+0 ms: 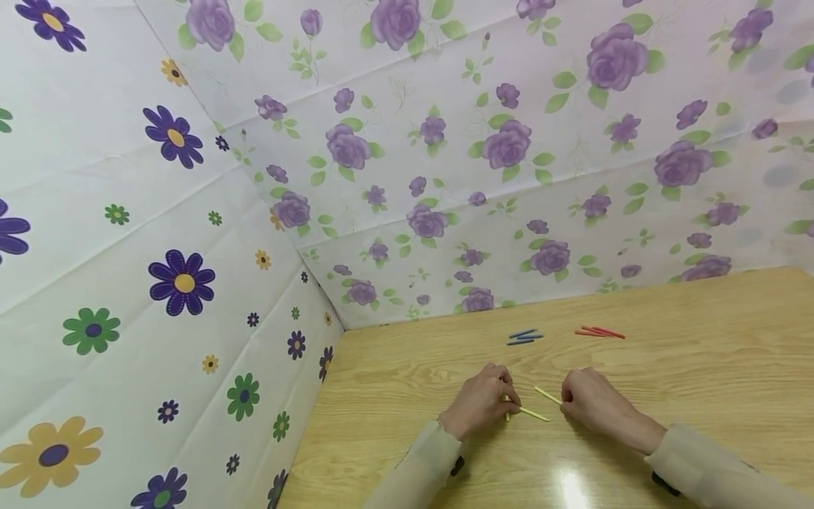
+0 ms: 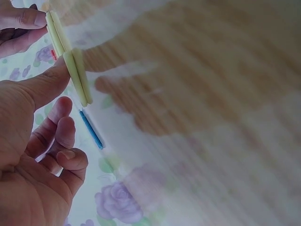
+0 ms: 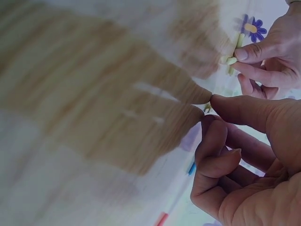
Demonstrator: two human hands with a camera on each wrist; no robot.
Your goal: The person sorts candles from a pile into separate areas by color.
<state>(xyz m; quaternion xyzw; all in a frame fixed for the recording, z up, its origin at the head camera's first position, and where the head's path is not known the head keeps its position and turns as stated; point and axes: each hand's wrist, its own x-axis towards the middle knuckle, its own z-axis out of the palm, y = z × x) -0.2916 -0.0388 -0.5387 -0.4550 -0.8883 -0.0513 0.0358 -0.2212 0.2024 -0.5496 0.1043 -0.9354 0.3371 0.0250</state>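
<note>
My left hand pinches a pale yellow stick between thumb and fingers, low over the wooden tabletop. A second yellow stick shows just under those fingers, partly hidden by them. To the right, my right hand pinches the near end of another yellow stick, which slants up and left toward the first. In the left wrist view, the left thumb lies against a yellow stick. The right wrist view has the right thumb and forefinger meeting at the tabletop, with most of their stick hidden.
Several blue sticks lie on the wooden table beyond the hands. A small bunch of red sticks is to their right. Flower-printed sheets rise at the table's back and left edges.
</note>
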